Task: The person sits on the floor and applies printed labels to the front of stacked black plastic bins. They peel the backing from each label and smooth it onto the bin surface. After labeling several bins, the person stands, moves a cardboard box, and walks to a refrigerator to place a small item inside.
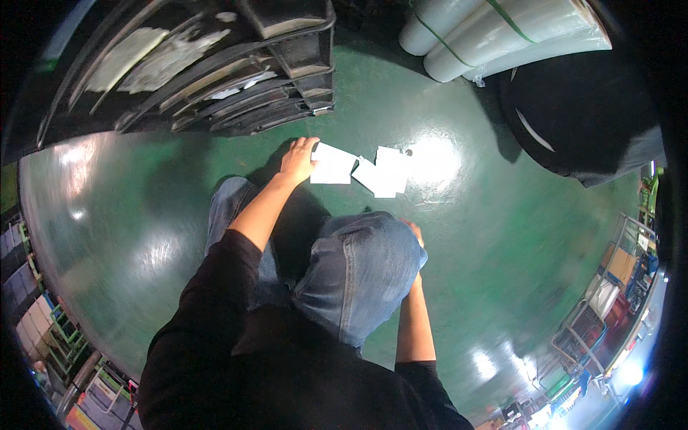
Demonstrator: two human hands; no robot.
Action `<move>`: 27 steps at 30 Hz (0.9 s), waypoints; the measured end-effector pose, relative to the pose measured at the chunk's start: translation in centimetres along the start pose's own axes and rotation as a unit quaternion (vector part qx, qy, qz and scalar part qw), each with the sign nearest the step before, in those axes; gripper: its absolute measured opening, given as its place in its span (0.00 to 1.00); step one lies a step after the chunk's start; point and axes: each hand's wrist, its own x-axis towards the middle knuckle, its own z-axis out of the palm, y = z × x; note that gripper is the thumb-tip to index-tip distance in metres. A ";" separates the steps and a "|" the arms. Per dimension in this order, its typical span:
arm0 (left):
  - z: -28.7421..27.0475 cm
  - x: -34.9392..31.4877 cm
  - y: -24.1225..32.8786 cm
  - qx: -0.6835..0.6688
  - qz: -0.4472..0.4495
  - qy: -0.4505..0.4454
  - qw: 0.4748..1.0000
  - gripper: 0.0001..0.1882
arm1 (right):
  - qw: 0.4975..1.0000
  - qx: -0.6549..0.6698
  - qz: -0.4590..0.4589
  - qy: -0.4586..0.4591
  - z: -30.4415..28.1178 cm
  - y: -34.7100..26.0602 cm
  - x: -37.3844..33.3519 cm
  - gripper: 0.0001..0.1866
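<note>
My left hand point(298, 160) is closed on the left edge of a white sheet of paper point(332, 166), low over the green floor. Just right of that sheet are more white pieces of paper point(389, 174), overlapping and set at different angles. They are so bright that no detail shows on them. My right hand point(416, 233) rests against the outer side of my bent right knee point(380, 251). The knee covers most of that hand, so its fingers cannot be made out.
A black plastic pallet point(287, 72) with torn white patches stands at the upper left. Clear plastic film rolls point(502, 36) with green straps are at the upper right, beside a large black rounded object point(580, 122). Metal-framed carts point(580, 330) stand along the right edge.
</note>
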 end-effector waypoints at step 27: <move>-22.9 -11.3 8.2 -0.550 0.090 -0.140 0.819 0.08 | 0.971 0.198 -0.090 -0.104 -3.8 -28.5 -6.2 0.14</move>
